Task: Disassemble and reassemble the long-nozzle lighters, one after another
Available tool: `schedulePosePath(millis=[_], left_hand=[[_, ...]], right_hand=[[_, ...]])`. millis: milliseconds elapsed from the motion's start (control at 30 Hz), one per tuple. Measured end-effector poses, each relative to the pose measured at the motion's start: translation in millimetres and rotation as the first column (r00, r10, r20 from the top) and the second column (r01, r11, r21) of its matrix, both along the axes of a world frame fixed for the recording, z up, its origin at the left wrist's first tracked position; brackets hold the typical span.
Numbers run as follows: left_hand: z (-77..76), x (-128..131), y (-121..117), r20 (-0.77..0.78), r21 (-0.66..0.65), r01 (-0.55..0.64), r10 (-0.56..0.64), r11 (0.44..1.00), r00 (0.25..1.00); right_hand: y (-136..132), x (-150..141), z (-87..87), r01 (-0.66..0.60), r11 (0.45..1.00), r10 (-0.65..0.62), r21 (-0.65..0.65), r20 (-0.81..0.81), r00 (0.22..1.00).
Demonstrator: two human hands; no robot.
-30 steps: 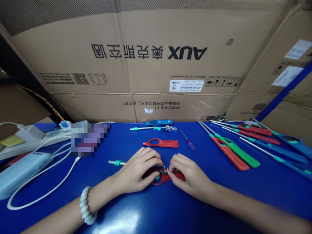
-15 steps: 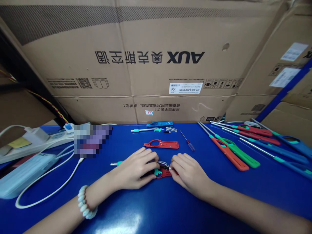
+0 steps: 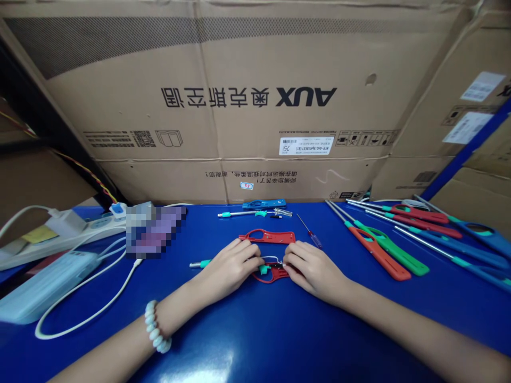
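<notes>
My left hand [image 3: 232,267] is closed around the metal tube [image 3: 195,264] of a long-reach lighter's insides; its tip pokes out on the left. The teal trigger [image 3: 264,269] and white wires [image 3: 272,258] show between my hands. My right hand [image 3: 315,270] pinches the other end of these insides, near a small black part; my fingers hide just what they grip. Directly beneath lies a red lighter casing half [image 3: 266,279], partly covered by both hands. The other red casing half [image 3: 275,236] rests just beyond my fingertips.
Farther back lie a blue casing half [image 3: 265,204], another set of lighter insides [image 3: 239,214] and a screwdriver [image 3: 315,239]. Several assembled lighters, including an orange one [image 3: 379,252], spread over the right side. A power strip [image 3: 91,229], power bank [image 3: 51,287] and white cable [image 3: 91,318] occupy the left.
The lighter insides have shifted up off the lower red casing half, so its trigger loop shows more. My right hand has moved slightly up and right. The camera view has shifted a little.
</notes>
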State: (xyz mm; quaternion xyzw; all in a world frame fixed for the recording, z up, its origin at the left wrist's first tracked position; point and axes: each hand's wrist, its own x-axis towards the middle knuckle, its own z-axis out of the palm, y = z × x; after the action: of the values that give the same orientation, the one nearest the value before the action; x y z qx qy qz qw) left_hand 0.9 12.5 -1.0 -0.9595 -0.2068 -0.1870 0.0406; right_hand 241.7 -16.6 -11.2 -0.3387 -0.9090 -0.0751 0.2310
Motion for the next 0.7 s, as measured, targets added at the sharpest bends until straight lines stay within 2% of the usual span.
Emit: schedulePosePath(millis=[300, 500, 600, 700], left_hand=[[-3.3, 1.5, -1.6, 0.013, 0.017, -0.012, 0.012, 1.0, 1.0], [-3.8, 1.6, -0.7, 0.002, 0.013, -0.013, 0.013, 1.0, 1.0], [-3.0, 1.8, -2.0, 0.01, 0.012, -0.008, 0.008, 1.0, 1.0], [-2.1, 2.6, -3.7, 0.026, 0.017, -0.006, 0.006, 1.0, 1.0]], right_hand=[[-5.1, -1.2, -2.2, 0.026, 0.997, -0.034, 0.074, 0.099, 0.995], [-6.3, -3.2, -1.9, 0.031, 0.997, -0.036, 0.075, 0.068, 0.997], [-6.7, -4.1, -0.2, 0.044, 0.999, -0.044, 0.027, 0.012, 0.999], [-7.7, -4.9, 1.9, 0.064, 0.995, -0.071, -0.078, -0.098, 0.993]])
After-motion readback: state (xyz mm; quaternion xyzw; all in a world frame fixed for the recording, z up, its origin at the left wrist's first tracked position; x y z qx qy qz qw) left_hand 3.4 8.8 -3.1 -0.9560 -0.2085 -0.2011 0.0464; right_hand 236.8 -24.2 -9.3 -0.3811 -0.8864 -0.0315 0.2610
